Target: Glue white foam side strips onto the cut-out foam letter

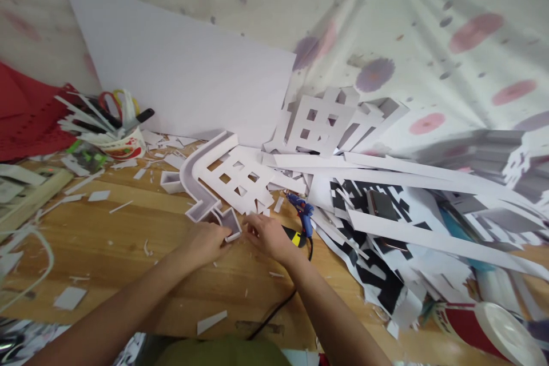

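Two bare hands work close together at the near side of the wooden table (141,263), and to do this well I'd keep the left one firm but light, so the thin walls don't bow, while the right one lines up the edges. The left hand (209,245) is closed with thumb and fingers on the near right end of the curved white frame (194,187), which lies just beyond it and stretches away to the far side. To the right, the right hand (268,235) is half curled, its fingertips just beside that same end; from here I can't tell whether they touch it or pinch anything. Right again lies a blue glue gun (303,214), near enough that I'd mind its tip.
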Motion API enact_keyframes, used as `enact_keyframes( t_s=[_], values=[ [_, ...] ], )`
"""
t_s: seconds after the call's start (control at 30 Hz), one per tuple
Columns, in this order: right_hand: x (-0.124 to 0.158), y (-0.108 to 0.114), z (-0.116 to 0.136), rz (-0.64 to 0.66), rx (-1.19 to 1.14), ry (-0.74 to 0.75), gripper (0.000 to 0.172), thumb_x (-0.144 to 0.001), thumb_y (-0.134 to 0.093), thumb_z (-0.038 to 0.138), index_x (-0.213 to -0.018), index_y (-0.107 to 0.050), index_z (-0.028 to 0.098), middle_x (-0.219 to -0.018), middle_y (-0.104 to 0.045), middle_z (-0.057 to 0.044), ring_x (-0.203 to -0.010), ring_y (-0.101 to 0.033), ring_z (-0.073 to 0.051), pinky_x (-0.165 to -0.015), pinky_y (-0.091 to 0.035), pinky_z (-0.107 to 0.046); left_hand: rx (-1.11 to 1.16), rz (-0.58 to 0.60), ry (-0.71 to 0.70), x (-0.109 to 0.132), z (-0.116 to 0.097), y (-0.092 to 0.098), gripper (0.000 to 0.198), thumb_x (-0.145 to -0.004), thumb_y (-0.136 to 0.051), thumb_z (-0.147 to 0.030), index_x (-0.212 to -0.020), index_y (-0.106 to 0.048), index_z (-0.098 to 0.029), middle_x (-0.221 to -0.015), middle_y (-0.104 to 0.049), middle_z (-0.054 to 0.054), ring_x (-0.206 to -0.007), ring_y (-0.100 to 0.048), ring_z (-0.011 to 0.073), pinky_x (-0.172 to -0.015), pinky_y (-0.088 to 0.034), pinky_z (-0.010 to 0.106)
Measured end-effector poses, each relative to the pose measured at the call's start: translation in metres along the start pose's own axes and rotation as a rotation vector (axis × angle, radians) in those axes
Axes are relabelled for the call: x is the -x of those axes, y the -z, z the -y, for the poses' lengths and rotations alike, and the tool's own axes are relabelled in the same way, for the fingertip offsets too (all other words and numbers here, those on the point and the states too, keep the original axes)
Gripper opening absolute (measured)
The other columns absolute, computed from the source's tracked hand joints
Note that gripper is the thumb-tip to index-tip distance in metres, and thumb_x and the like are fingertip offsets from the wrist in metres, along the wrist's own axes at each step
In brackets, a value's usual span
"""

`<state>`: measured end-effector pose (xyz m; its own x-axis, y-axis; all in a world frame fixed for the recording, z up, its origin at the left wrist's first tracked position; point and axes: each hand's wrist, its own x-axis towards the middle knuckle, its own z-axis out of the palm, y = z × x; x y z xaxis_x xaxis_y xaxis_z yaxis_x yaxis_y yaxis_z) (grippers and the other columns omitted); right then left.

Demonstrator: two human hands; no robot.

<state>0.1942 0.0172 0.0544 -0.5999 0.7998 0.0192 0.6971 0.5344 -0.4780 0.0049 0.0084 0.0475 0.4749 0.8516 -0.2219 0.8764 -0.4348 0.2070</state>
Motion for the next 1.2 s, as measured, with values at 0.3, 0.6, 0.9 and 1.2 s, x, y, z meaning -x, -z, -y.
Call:
enact_keyframes(
  t_s=[0.3, 0.6, 0.9, 1.2],
  values=[
    [-0.01, 0.002, 0.012, 0.041, 0.26, 0.225, 0.013, -0.086, -0.049, 0.023, -0.089, -0.062, 0.02, -0.084, -0.055, -0.003, -0.078, -0.05, -0.015, -0.063, -0.035, -0.024, -0.015, -0.051, -0.002, 0.001, 0.005, -0.02, 0.026, -0.081, -0.043, -0.034, -0.086, -0.065, -0.02, -0.071, -0.07, 0.008, -0.065, -0.065, 0.0234, -0.057, -0.042, 0.028],
    [-0.016, 0.002, 0.011, 0.14, 0.363, 0.281, 0.018, -0.085, -0.045, 0.014, -0.074, -0.059, 0.016, -0.087, -0.055, -0.005, -0.079, -0.048, -0.016, -0.059, -0.035, -0.026, -0.057, -0.051, 0.061, -0.001, -0.004, -0.021, 0.027, -0.081, -0.043, -0.033, -0.082, -0.064, -0.016, -0.071, -0.069, 0.013, -0.064, -0.065, 0.026, -0.058, -0.045, 0.032],
    [-0.018, 0.004, 0.014, 0.146, 0.382, 0.294, 0.019, -0.086, -0.044, 0.015, -0.073, -0.058, 0.016, -0.084, -0.055, -0.005, -0.078, -0.047, -0.016, -0.055, -0.033, -0.026, -0.065, -0.022, 0.075, -0.002, -0.007, -0.009, 0.023, -0.077, -0.048, -0.029, -0.082, -0.066, -0.014, -0.075, -0.07, 0.015, -0.071, -0.065, 0.027, -0.063, -0.046, 0.034],
    [-0.017, 0.005, 0.014, 0.157, 0.358, 0.274, 0.019, -0.088, -0.042, 0.015, -0.077, -0.058, 0.016, -0.086, -0.054, -0.005, -0.08, -0.046, -0.016, -0.056, -0.035, -0.026, -0.062, -0.026, 0.076, -0.004, -0.007, -0.011, 0.022, -0.076, -0.05, -0.03, -0.08, -0.066, -0.015, -0.076, -0.07, 0.013, -0.073, -0.065, 0.0258, -0.066, -0.047, 0.033]
  ],
)
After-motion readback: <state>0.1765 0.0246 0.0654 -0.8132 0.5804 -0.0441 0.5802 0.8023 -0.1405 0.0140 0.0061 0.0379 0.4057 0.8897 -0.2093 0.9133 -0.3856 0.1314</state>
